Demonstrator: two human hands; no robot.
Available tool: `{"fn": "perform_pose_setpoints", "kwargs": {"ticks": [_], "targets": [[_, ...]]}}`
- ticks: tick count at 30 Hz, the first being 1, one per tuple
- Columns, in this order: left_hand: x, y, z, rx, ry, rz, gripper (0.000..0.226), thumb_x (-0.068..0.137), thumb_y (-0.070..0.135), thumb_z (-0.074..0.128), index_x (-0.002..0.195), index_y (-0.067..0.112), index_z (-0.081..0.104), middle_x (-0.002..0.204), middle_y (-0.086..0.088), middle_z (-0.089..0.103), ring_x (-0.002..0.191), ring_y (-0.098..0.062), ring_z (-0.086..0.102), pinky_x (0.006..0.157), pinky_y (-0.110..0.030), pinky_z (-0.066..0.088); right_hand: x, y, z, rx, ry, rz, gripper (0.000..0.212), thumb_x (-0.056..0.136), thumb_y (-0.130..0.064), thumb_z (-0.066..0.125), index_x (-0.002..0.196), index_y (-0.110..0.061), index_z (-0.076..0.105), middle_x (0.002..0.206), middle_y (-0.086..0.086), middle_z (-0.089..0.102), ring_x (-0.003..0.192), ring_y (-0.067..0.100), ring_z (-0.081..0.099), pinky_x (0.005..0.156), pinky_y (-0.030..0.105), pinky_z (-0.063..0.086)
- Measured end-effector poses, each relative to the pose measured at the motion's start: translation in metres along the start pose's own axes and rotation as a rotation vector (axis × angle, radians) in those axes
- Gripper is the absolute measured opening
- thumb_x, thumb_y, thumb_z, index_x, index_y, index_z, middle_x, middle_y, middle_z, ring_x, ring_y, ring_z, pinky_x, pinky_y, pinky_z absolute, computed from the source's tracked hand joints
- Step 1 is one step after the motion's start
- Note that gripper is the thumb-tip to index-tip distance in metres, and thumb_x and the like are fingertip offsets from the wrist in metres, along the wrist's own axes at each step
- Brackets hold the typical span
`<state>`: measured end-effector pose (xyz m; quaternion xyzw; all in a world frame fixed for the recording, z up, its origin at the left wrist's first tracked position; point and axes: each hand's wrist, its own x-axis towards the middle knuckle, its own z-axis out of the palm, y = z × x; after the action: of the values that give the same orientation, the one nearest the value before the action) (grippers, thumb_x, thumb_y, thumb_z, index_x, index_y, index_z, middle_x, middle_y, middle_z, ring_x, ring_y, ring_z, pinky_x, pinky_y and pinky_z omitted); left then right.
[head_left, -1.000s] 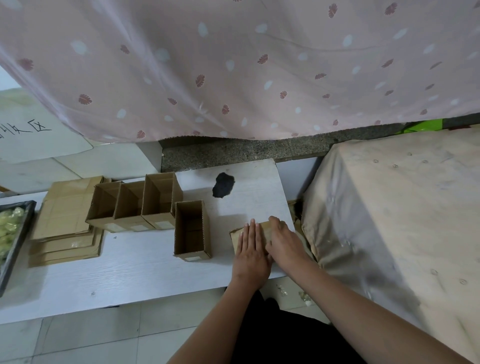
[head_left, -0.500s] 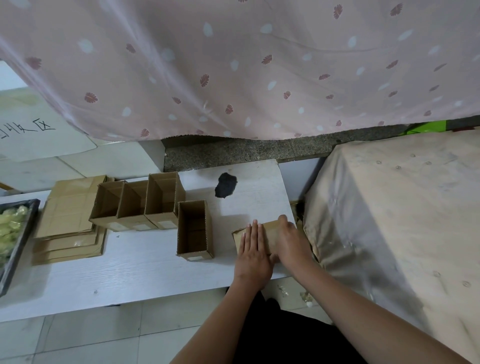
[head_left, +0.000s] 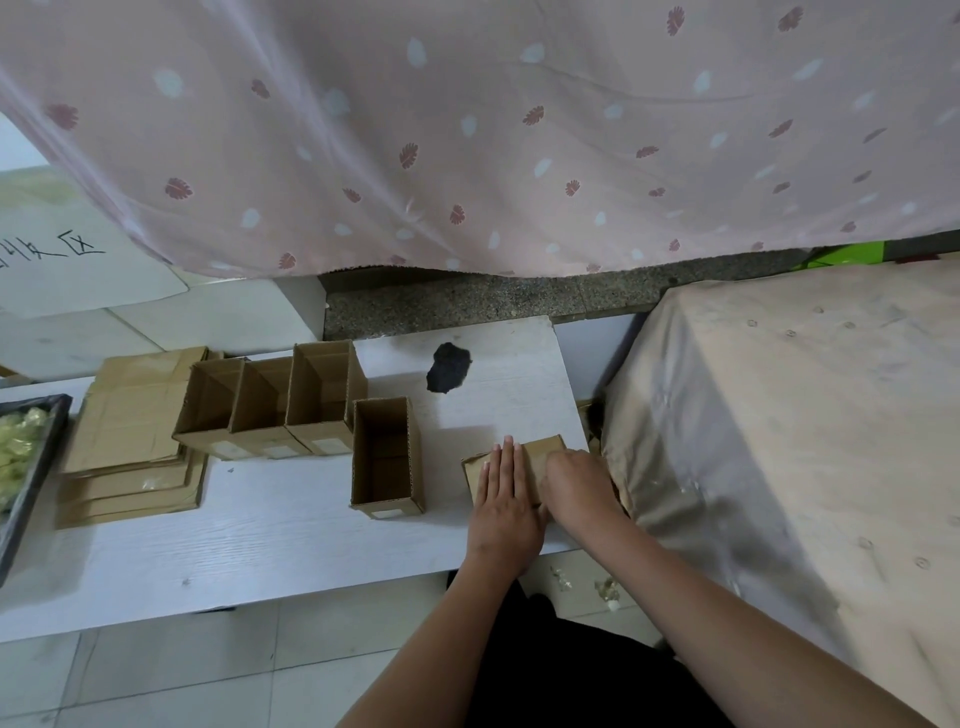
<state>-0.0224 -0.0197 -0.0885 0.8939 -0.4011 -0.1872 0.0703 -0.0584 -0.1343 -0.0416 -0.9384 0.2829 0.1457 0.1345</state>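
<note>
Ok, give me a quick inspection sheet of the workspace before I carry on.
Surface: white table, dark patch.
Job's things: flat carton at the table's right edge; four open cartons left of it.
Clutter: flat cardboard stack; tray of yellowish pieces.
Hands: left hand flat on the carton; right hand curled over its right end.
Cables: nothing seen.
Surroundings: pink curtain, covered block, floor scraps.

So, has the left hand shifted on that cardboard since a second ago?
No. The left hand stays pressed flat on the folded cardboard, at the same gap from the lone open box.
</note>
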Motion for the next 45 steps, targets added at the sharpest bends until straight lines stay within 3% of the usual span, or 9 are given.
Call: {"fn": "perform_pose_setpoints", "kwargs": {"ticks": [3, 9, 15, 22, 26, 33, 37, 41, 45], "targets": [[-0.001, 0.001, -0.002, -0.006, 0.003, 0.001, 0.080, 0.081, 0.045, -0.014, 0.149, 0.004, -0.028, 0.158, -0.012, -0.034, 0.148, -0.027, -0.030, 0.119, -0.038, -0.022, 0.004, -0.006, 0.002, -0.024, -0.035, 0.006, 0.007, 0.087, -0.010, 0.061, 0.084, -0.015, 0.057, 0.103, 0.010, 0.068, 0.105, 0.030, 0.059, 0.095, 0.043, 0.047], [0.000, 0.000, -0.002, 0.020, 0.001, -0.010, 0.071, 0.093, 0.034, 0.004, 0.149, 0.004, -0.028, 0.158, -0.012, -0.034, 0.147, -0.026, -0.032, 0.120, -0.038, -0.021, 0.013, -0.010, 0.012, -0.040, -0.028, 0.035, 0.013, 0.085, -0.009, 0.048, 0.088, -0.012, 0.061, 0.105, 0.012, 0.065, 0.105, 0.031, 0.057, 0.091, 0.041, 0.039], [0.002, -0.001, 0.002, 0.009, 0.000, -0.013, 0.076, 0.099, 0.053, 0.003, 0.149, 0.004, -0.028, 0.156, -0.010, -0.037, 0.145, -0.024, -0.034, 0.121, -0.037, -0.020, 0.016, 0.000, 0.011, -0.094, 0.030, 0.084, 0.031, 0.088, -0.017, 0.059, 0.115, -0.003, 0.056, 0.115, 0.014, 0.062, 0.112, 0.030, 0.057, 0.094, 0.039, 0.042], [0.005, -0.004, 0.006, -0.015, 0.015, -0.006, 0.082, 0.098, 0.058, 0.008, 0.152, 0.004, -0.024, 0.159, -0.010, -0.033, 0.149, -0.025, -0.029, 0.123, -0.038, -0.015, -0.001, 0.035, -0.012, 0.497, 0.156, 0.148, 0.008, 0.090, -0.009, 0.061, 0.095, -0.003, 0.061, 0.085, 0.012, 0.067, 0.082, 0.028, 0.064, 0.070, 0.038, 0.050], [0.004, -0.005, 0.007, -0.022, 0.022, 0.001, 0.081, 0.100, 0.058, 0.009, 0.151, 0.005, -0.025, 0.159, -0.010, -0.033, 0.149, -0.026, -0.028, 0.123, -0.037, -0.016, -0.007, 0.027, -0.012, 0.755, 0.164, 0.170, 0.020, 0.096, -0.005, 0.049, 0.094, -0.013, 0.067, 0.086, -0.002, 0.068, 0.080, 0.013, 0.063, 0.071, 0.026, 0.050], [0.003, -0.005, 0.011, -0.053, 0.050, 0.003, 0.082, 0.101, 0.056, 0.017, 0.151, 0.007, -0.025, 0.159, -0.009, -0.031, 0.149, -0.026, -0.027, 0.121, -0.036, -0.017, -0.006, 0.030, -0.018, 1.081, 0.158, 0.283, 0.033, 0.095, -0.002, 0.042, 0.076, -0.010, 0.068, 0.069, 0.002, 0.062, 0.063, 0.017, 0.055, 0.059, 0.027, 0.043], [0.003, -0.006, 0.011, -0.072, 0.046, 0.007, 0.082, 0.104, 0.055, 0.023, 0.149, 0.008, -0.026, 0.157, -0.008, -0.033, 0.149, -0.026, -0.027, 0.121, -0.036, -0.018, -0.010, 0.034, -0.019, 0.864, 0.155, 0.287, 0.014, 0.094, -0.029, 0.057, 0.102, -0.020, 0.063, 0.098, -0.002, 0.066, 0.086, 0.014, 0.061, 0.065, 0.023, 0.044], [0.004, -0.006, 0.007, -0.029, -0.023, 0.012, 0.090, 0.097, 0.066, 0.016, 0.146, 0.007, -0.030, 0.151, -0.007, -0.040, 0.145, -0.028, -0.033, 0.120, -0.037, -0.020, -0.012, 0.042, -0.011, 0.817, -0.159, 0.191, 0.079, 0.088, -0.040, 0.071, 0.153, -0.024, 0.029, 0.149, -0.001, 0.039, 0.134, 0.014, 0.043, 0.105, 0.029, 0.039], [0.008, -0.013, -0.003, 0.065, -0.032, 0.044, 0.086, 0.103, 0.023, 0.044, 0.152, 0.006, -0.024, 0.164, -0.009, -0.024, 0.152, -0.030, -0.020, 0.122, -0.039, -0.015, -0.011, 0.048, 0.001, 0.909, -0.255, 0.088, 0.067, 0.088, -0.027, 0.074, 0.145, -0.028, 0.039, 0.142, -0.003, 0.049, 0.086, -0.028, 0.050, 0.068, -0.004, 0.038]]}}
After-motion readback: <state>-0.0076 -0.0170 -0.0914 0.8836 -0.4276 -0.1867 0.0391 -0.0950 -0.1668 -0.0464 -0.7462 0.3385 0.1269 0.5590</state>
